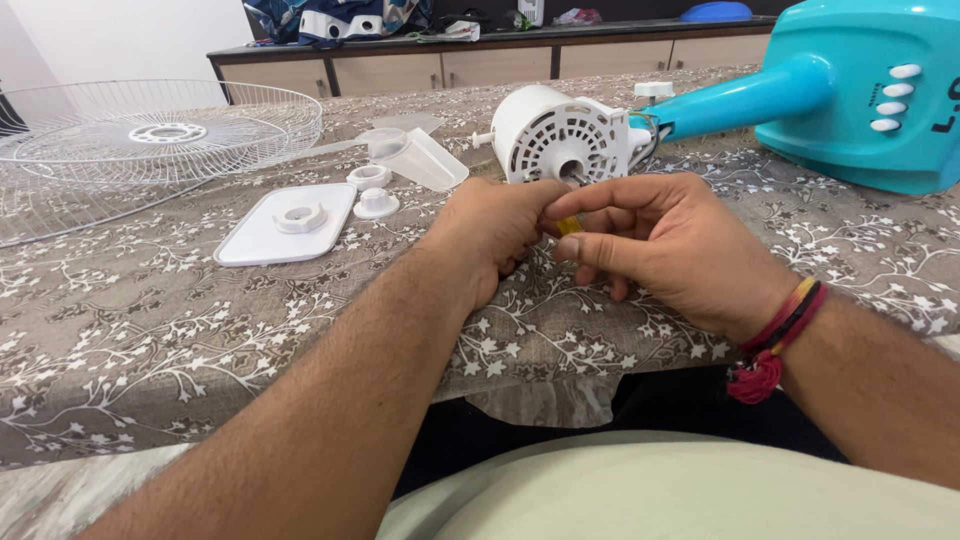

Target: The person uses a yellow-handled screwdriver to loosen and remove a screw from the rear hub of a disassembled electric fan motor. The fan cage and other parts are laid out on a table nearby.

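Both grips clamped on small yellow piece point(568, 224), table centre: left hand point(490, 235) fisted at its 9 o'clock, right hand point(665, 245) pinching at 3. White fan motor point(556, 136) just beyond, 12 o'clock. Wire fan guard point(150, 140) at 10, well apart.

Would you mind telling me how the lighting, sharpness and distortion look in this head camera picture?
Head view: soft, even indoor light, with only faint shadows under the left hand and right hand; no strong glare on the white motor housing; the hands and the small yellow piece between them are sharp; the forearms stretch wide toward the lower corners, which suggests a wide lens; the wire fan guard stays clear.
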